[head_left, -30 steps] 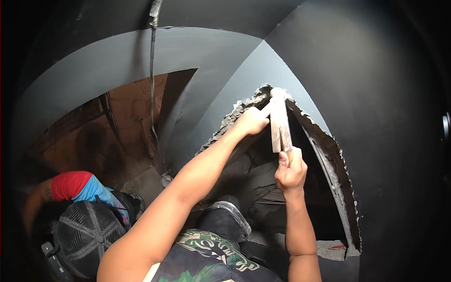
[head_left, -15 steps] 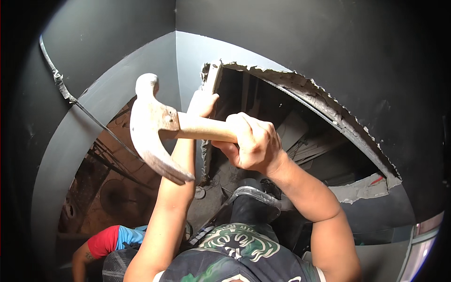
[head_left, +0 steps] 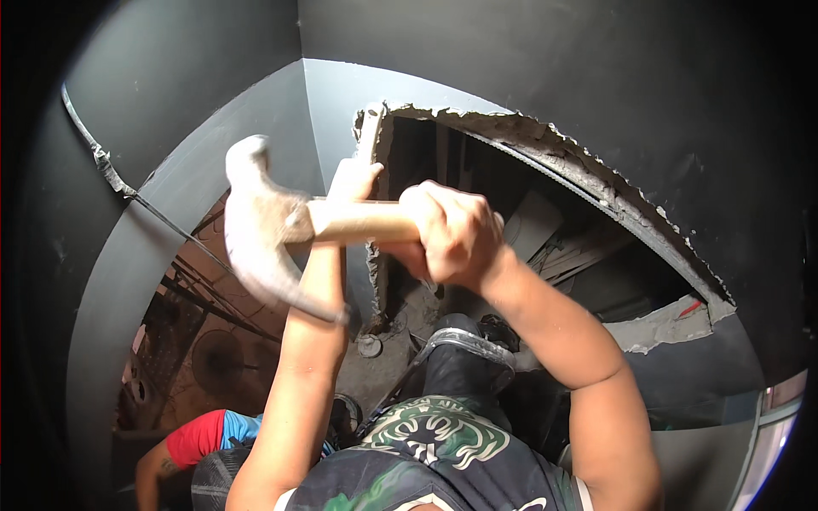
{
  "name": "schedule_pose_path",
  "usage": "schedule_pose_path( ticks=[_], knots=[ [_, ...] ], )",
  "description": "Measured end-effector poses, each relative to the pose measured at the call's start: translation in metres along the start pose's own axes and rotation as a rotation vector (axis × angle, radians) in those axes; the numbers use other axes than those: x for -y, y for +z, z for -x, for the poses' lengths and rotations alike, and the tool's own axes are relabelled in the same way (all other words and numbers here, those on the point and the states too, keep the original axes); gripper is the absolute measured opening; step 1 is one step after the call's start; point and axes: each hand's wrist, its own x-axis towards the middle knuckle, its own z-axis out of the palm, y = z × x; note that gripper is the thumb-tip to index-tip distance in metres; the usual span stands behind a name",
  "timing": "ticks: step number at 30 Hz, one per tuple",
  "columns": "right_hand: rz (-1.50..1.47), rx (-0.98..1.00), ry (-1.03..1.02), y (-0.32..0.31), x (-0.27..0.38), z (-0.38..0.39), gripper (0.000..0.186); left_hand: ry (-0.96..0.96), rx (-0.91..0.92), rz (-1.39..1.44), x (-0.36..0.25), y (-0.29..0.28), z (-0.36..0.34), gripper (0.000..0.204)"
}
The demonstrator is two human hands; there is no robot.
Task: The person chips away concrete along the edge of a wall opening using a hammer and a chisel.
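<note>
A: The claw hammer (head_left: 273, 243) is cocked now. 1 second ago both hands were up at the broken wall edge (head_left: 371, 136); half a second ago the hammer came into view, and it has since drifted a little right and higher.

B: Who's got it?

A: The right hand (head_left: 452, 234), fist fully closed round the wooden handle, head out to the left with the claws pointing down.

B: And the left hand (head_left: 351, 180)?

A: Raised against that ragged edge of the opening (head_left: 545, 221), fingers extended; it's touching the edge, but I can't tell whether it grips anything.

B: So the change means?

A: My read: from steadying work to a strike on that crumbling edge, with the left hand close to the line of swing. Another person in a red sleeve (head_left: 198, 436) crouches below left.
</note>
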Motion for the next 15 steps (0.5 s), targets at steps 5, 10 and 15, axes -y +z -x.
schedule_pose_path(
  ticks=[5, 10, 15],
  knots=[
    [0.178, 0.243, 0.476, 0.013, -0.032, 0.008, 0.04, -0.37, 0.12, 0.213, -0.046, 0.005, 0.009, 0.024],
    [-0.036, -0.057, 0.01, 0.002, 0.035, -0.012, 0.041, 0.02, -0.125, 0.274, -0.044, 0.004, 0.029, 0.032],
    [0.049, -0.038, -0.075, 0.009, 0.012, -0.006, 0.044, -0.226, 0.119, 0.053, -0.003, -0.013, 0.011, 0.025]
  ],
)
